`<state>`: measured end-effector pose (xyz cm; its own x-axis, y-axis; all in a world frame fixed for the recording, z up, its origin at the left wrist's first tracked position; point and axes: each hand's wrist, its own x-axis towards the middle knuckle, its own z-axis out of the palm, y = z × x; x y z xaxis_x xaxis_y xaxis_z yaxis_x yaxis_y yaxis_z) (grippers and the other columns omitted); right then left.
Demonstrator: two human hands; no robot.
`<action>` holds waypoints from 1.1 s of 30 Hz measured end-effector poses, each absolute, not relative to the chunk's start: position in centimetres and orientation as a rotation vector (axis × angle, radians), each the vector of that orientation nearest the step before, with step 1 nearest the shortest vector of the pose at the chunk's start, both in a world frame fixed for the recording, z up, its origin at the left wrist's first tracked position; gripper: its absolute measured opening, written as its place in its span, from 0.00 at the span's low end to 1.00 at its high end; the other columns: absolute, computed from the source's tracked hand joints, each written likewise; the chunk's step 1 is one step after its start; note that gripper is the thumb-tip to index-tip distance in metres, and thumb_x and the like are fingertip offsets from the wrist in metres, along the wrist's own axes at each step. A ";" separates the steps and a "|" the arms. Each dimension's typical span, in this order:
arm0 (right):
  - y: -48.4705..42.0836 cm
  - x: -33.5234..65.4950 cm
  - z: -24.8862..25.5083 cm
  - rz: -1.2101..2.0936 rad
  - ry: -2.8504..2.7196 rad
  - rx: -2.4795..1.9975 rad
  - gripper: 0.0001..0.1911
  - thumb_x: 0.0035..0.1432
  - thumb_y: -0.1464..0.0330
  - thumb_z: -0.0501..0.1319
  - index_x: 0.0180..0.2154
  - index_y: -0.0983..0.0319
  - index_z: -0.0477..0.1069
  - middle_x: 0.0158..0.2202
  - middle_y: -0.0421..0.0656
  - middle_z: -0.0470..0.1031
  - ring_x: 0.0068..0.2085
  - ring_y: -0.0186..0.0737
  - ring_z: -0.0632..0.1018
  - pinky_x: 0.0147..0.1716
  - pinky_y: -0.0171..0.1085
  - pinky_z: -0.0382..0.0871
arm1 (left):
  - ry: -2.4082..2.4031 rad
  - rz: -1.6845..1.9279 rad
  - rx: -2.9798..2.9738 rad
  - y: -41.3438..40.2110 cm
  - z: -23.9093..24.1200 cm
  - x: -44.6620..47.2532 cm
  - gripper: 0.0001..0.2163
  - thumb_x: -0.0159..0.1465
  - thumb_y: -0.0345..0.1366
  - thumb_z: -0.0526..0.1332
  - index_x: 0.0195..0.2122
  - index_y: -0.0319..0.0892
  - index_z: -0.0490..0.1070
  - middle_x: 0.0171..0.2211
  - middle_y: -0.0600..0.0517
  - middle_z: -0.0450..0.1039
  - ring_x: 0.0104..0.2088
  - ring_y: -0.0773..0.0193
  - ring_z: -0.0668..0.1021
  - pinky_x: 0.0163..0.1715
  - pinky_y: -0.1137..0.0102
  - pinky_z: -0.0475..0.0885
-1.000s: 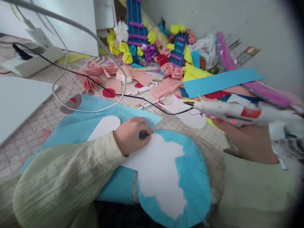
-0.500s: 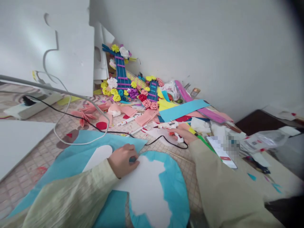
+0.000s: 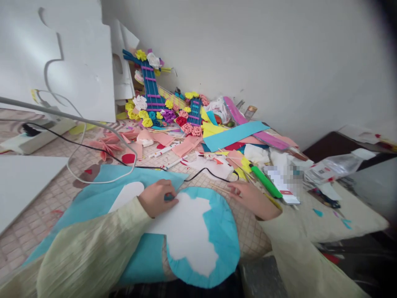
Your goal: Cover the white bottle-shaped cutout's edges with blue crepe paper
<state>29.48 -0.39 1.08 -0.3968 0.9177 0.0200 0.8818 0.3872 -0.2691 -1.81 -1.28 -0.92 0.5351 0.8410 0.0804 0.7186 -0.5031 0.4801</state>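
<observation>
My left hand (image 3: 158,198) rests with curled fingers on a white guitar-shaped board cutout (image 3: 189,227), holding it at its neck. Dark blue shows in the gap between thumb and fingers; I cannot make out what it is. Blue crepe paper (image 3: 221,231) is folded over the rim of the cutout's rounded end. A larger blue sheet (image 3: 93,207) lies beneath the neck. To the right of the cutout, my right hand (image 3: 251,198) has its fingers pinched at a thin wooden stick (image 3: 218,187) on the table. A glue gun (image 3: 214,158) lies farther back on white scrap.
Blue paper guitars (image 3: 151,89) with paper flowers stand against the wall. Green cutter (image 3: 265,182) and phone (image 3: 288,194) lie at the right. A black cord (image 3: 200,171) and white cable (image 3: 102,182) cross the table. White boards (image 3: 87,70) lean at the left.
My right hand has let go of the glue gun and come back toward me to the thin stick. The left hand keeps its place on the cutout. The view has shifted slightly.
</observation>
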 end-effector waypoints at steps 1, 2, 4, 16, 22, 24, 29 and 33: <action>-1.0 29.8 0.5 0.319 -2.505 -1.610 0.09 0.54 0.69 0.53 0.36 0.62 0.70 0.35 0.46 0.73 0.35 0.40 0.74 0.36 0.40 0.67 | 1.260 0.418 2.414 -1.3 -0.9 -1.9 0.07 0.56 0.35 0.56 0.26 0.40 0.71 0.27 0.50 0.68 0.32 0.63 0.71 0.33 0.70 0.66; -1.5 30.1 0.1 0.309 -2.524 -1.595 0.09 0.55 0.69 0.53 0.35 0.62 0.70 0.35 0.46 0.73 0.37 0.41 0.73 0.37 0.41 0.67 | 1.227 0.401 2.454 -1.2 -0.8 -2.0 0.07 0.56 0.35 0.56 0.27 0.40 0.71 0.28 0.50 0.68 0.32 0.63 0.71 0.33 0.70 0.66; -1.9 30.4 0.1 0.284 -2.531 -1.562 0.09 0.56 0.69 0.52 0.34 0.62 0.70 0.35 0.46 0.72 0.38 0.41 0.73 0.39 0.42 0.67 | 1.128 0.355 2.540 -1.2 -0.5 -2.3 0.07 0.57 0.36 0.56 0.29 0.40 0.72 0.29 0.49 0.68 0.32 0.62 0.71 0.34 0.70 0.66; 3.6 22.6 2.5 0.494 -2.673 -0.937 0.12 0.58 0.73 0.50 0.40 0.63 0.71 0.38 0.44 0.72 0.41 0.38 0.73 0.42 0.39 0.66 | 1.008 0.204 2.718 -1.0 0.0 -2.9 0.09 0.60 0.38 0.54 0.30 0.43 0.73 0.28 0.51 0.67 0.31 0.63 0.69 0.35 0.71 0.64; 5.2 22.0 0.2 0.510 -2.640 -0.869 0.09 0.57 0.72 0.53 0.35 0.62 0.71 0.35 0.44 0.73 0.38 0.38 0.73 0.40 0.39 0.67 | 1.063 0.181 2.645 -1.1 0.0 -2.7 0.08 0.59 0.37 0.57 0.31 0.40 0.73 0.30 0.50 0.68 0.32 0.63 0.70 0.36 0.70 0.65; 5.2 22.1 0.0 0.509 -2.640 -0.867 0.09 0.57 0.74 0.53 0.35 0.63 0.71 0.35 0.44 0.73 0.39 0.38 0.73 0.40 0.38 0.67 | 1.081 0.173 2.605 -1.1 0.0 -2.7 0.08 0.58 0.37 0.57 0.33 0.41 0.73 0.31 0.50 0.68 0.33 0.63 0.70 0.36 0.70 0.65; 4.9 22.1 -0.1 0.475 -2.658 -0.870 0.10 0.56 0.75 0.52 0.36 0.62 0.71 0.36 0.44 0.73 0.39 0.39 0.72 0.41 0.40 0.66 | 1.113 0.159 2.566 -1.1 0.1 -2.5 0.08 0.58 0.37 0.58 0.32 0.41 0.74 0.30 0.50 0.68 0.33 0.63 0.70 0.35 0.70 0.66; 5.0 21.9 -0.4 0.457 -2.643 -0.852 0.10 0.56 0.75 0.52 0.35 0.63 0.71 0.35 0.45 0.73 0.38 0.39 0.73 0.40 0.39 0.67 | 1.115 0.187 2.572 -1.0 0.0 -2.6 0.09 0.58 0.38 0.58 0.33 0.42 0.75 0.29 0.50 0.68 0.32 0.63 0.71 0.33 0.70 0.65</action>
